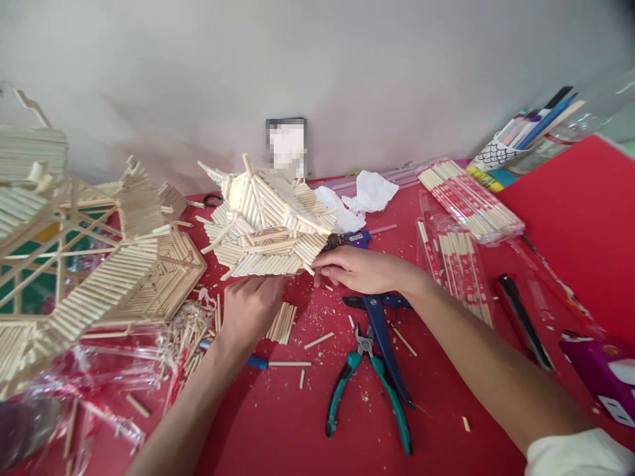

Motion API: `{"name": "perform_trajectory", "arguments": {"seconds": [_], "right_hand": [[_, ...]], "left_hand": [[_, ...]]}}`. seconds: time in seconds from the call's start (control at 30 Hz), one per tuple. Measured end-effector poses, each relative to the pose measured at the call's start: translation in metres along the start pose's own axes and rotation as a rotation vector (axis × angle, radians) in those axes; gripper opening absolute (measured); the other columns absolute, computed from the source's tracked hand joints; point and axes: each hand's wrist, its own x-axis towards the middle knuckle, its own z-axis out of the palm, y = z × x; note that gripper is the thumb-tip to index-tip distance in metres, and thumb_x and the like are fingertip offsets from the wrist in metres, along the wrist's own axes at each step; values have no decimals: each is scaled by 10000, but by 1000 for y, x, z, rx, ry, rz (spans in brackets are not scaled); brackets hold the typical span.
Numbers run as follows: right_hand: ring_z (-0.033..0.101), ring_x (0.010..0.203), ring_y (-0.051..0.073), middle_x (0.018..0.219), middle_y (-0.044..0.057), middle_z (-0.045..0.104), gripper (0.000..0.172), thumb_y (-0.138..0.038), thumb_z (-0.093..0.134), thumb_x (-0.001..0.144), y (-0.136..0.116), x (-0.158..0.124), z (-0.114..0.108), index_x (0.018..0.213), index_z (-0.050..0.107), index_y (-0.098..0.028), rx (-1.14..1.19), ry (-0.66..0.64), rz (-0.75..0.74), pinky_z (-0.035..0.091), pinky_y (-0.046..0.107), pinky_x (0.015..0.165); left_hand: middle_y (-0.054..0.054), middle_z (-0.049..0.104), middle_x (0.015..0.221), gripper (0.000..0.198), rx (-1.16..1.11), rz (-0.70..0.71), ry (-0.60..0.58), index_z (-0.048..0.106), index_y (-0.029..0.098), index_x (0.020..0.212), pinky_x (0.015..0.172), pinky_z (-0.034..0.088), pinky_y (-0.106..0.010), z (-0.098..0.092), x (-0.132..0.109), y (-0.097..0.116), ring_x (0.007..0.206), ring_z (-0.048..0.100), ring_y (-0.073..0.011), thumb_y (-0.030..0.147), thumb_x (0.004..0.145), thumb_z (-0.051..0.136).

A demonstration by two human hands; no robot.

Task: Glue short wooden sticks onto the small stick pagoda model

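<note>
A small pagoda-like roof model (pixel 265 225), built from rows of pale wooden sticks, is held up above the table in front of me. My left hand (pixel 254 304) grips it from below at its near side; the fingertips are hidden under it. At the model's lower right corner, my right hand (pixel 354 268) has its fingers curled in against the edge. Just behind that hand lies a blue glue gun (pixel 380 330), partly covered by my wrist. Green-handled cutting pliers (pixel 366 360) rest below, jaws pointing away from me. A short row of cut sticks (pixel 282 323) lies beside my left hand.
A larger stick-built structure (pixel 99 277) fills the left side. Packs of chopsticks (pixel 469 201), a black utility knife (pixel 526 324) and a pen cup (pixel 496 152) are at the right. Crumpled tissue (pixel 370 190) sits behind. Scraps dot the red table (pixel 278 430).
</note>
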Motion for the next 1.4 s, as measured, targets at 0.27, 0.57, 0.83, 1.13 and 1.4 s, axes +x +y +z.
{"name": "perform_trajectory", "arguments": {"seconds": [0.27,0.57,0.83,1.13,1.4], "right_hand": [[653,834,156,996,49,745,303,-126,441,983,-6,-2,0,1097,712,-201,-55,29,-6,467,275,776],[660,823,164,959,37,751,166,-191,592,939,-7,-2,6,1050,717,-194,-82,174,-3,463,278,764],[685,976,187,1012,38,764,162,-160,587,931,-15,4,13,987,731,-209,-69,289,-5,480,302,887],[687,1018,225,1061,73,759,181,-215,583,935,-16,6,18,1023,741,-210,-178,335,66,489,328,900],[687,1048,250,1072,96,756,203,-251,599,934,-18,8,23,1084,731,-215,-217,373,112,511,336,902]], "left_hand": [[12,580,496,228,23,-5,0,665,207,674,527,313,-285,2,-2,-1,473,537,-139,74,847,597],[20,553,487,246,14,-1,24,621,203,647,529,313,-283,1,-4,-2,471,522,-138,55,841,586],[14,575,541,183,-21,-16,12,650,201,743,534,317,-283,2,-10,-6,500,522,-135,66,846,583],[17,588,599,263,-31,5,-3,692,210,886,517,310,-265,-7,-11,-5,515,516,-117,17,811,529],[21,582,625,254,-46,30,-8,672,200,868,523,326,-263,-11,-10,-4,532,512,-116,0,822,524]]}}
